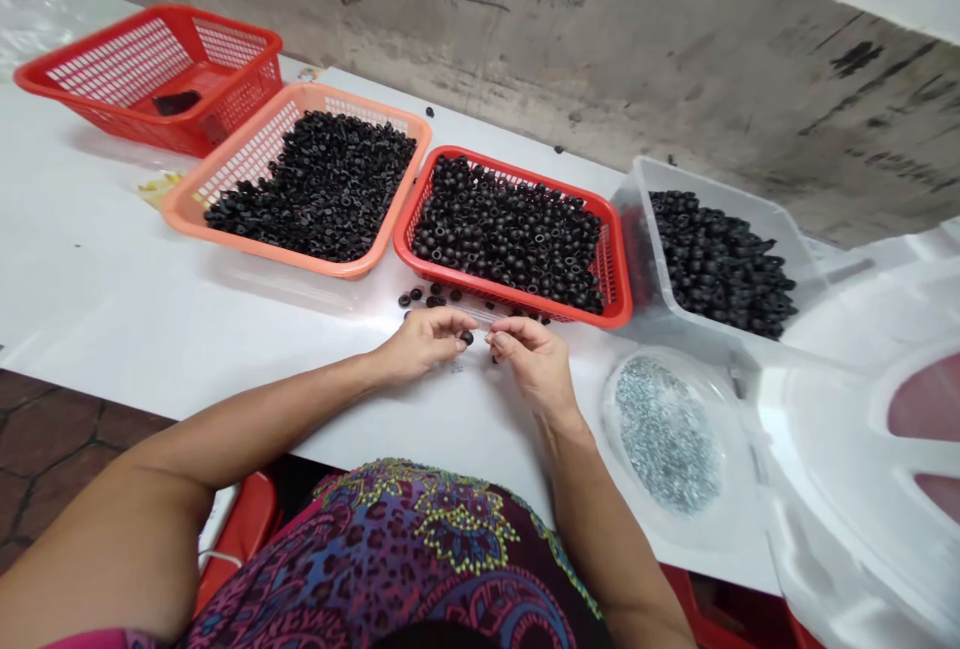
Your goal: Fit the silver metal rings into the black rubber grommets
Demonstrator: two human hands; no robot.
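Observation:
Between the thumb and fingers of my left hand (pixel 424 341) is a small round black part (pixel 466 338), pinched at the fingertips. Just to its right, my right hand (pixel 531 357) is closed in a pinch as well; what it holds is too small to make out. The fingertips of both hands nearly meet over the white table, in front of a red basket (pixel 626 301) filled with round black parts that have holes. Several loose black parts (pixel 431 301) lie on the table between my hands and that basket.
Left of the red basket stands an orange basket (pixel 174 214) of black rings, then another red basket (pixel 142 124) with a dark item. At right are a clear bin (pixel 660 279) of black parts, a round tub of small shiny pieces (pixel 667 434) and a white plastic chair (pixel 840 399). A wall runs behind.

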